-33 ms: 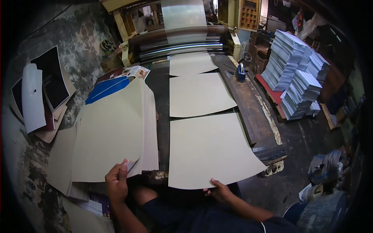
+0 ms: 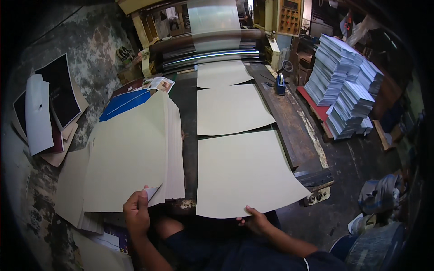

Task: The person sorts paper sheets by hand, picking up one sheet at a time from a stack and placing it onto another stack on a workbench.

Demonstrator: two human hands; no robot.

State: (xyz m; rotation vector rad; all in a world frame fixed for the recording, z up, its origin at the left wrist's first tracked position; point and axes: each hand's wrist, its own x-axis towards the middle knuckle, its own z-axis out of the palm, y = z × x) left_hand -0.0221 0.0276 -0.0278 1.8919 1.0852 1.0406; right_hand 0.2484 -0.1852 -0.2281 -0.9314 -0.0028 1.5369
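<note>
My left hand (image 2: 137,211) pinches the near right corner of the top sheet (image 2: 129,153) on a thick stack of large cream sheets, and the corner is curled up. In front of me a separate cream sheet (image 2: 244,174) lies on the machine bed. My right hand (image 2: 257,220) grips its near edge, thumb on top and the fingers partly hidden below. Beyond it a second sheet (image 2: 235,108) and a third sheet (image 2: 224,74) lie in line, the third reaching the shiny rollers (image 2: 212,55).
A clear film (image 2: 214,22) hangs down to the rollers. At the right stand a tape dispenser (image 2: 280,84) on the bed's side rail and piles of white paper (image 2: 334,72) on a red pallet. Dark printed sheets (image 2: 61,90) lean on the left wall. A control panel (image 2: 290,17) is at the back.
The line of sheets on the bed has shifted very slightly away from me toward the rollers. My hands keep nearly the same places and grips.
</note>
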